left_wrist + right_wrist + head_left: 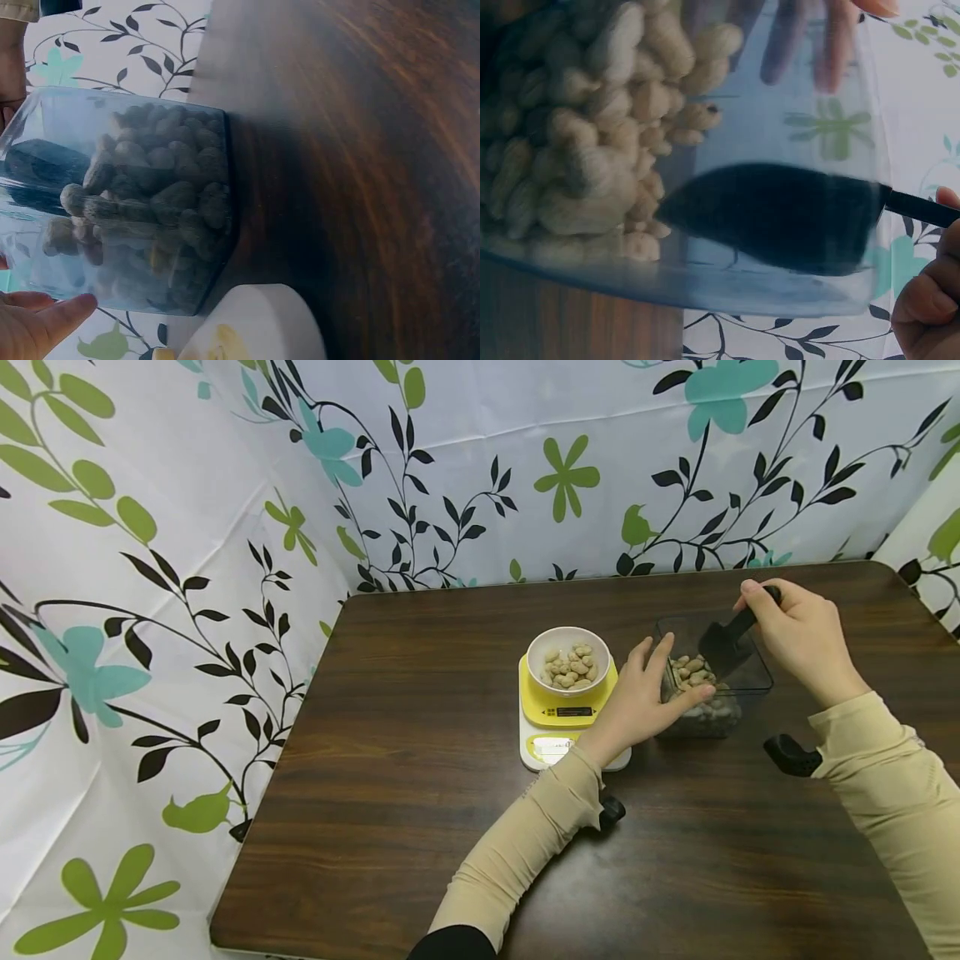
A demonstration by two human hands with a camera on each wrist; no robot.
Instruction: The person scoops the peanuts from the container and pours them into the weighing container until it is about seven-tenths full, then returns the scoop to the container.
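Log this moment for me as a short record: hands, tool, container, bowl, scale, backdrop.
Right hand: grips the handle of the black scoop
Left hand: at the left side of the clear container, thumb and fingers spread
Scoop blade: inside the container, tip close to the peanuts; load unclear
Container: on the brown table, partly filled
White bowl: on the scale, holding some peanuts
Scale: yellow and white; display unreadable
Backdrop: white patterned cloth
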